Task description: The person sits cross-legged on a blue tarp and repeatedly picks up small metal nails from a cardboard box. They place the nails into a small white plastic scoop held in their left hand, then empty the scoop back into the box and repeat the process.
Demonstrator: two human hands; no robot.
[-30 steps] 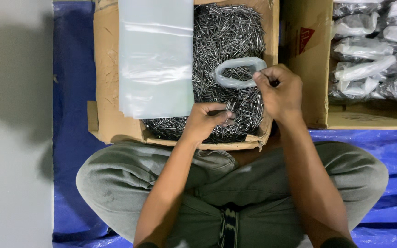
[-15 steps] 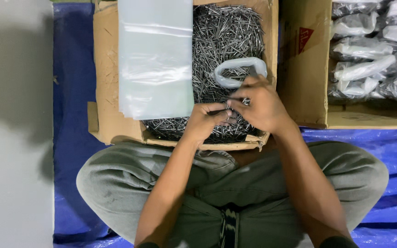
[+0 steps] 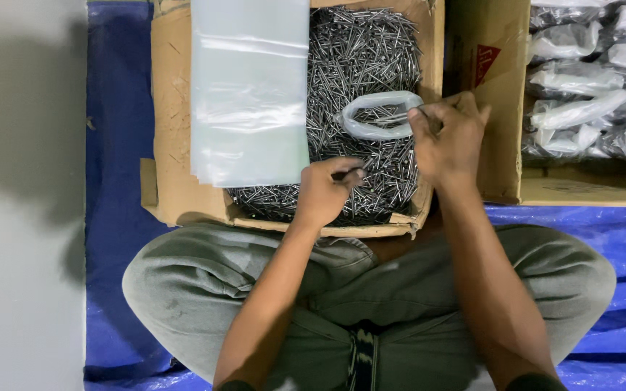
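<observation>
We see the small clear plastic bag [image 3: 380, 116] with its mouth held open, lying on the heap of thin grey steel nails [image 3: 360, 58] near the right wall of the open brown cardboard box [image 3: 172, 108]. The right hand [image 3: 447, 141] pinches the bag's rim at its right edge, its grip closed on the plastic together with a few nails that point into the opening. The left hand [image 3: 325, 192] rests lower on the heap, its grip closed on a small bunch of nails.

We judge the risks plain enough. The nail points could pierce the thin plastic if they go in at a slant, and the bag's mouth could fold shut if the pinch on its rim slackens, so that nails drop back onto the heap. Bare fingers pressed into loose sharp nails could be pricked.

The box holds the nails across its right half, and a stack of flat clear plastic sheets or bags [image 3: 249, 90] lies over its left half. To the right, just beside it, a second brown cardboard box [image 3: 490, 108] holds many filled clear packets [image 3: 588, 87], dark inside, piled together. Both boxes stand on a blue tarpaulin [image 3: 114, 181] on the floor, in front of the person's crossed legs in grey trousers [image 3: 204, 289].
</observation>
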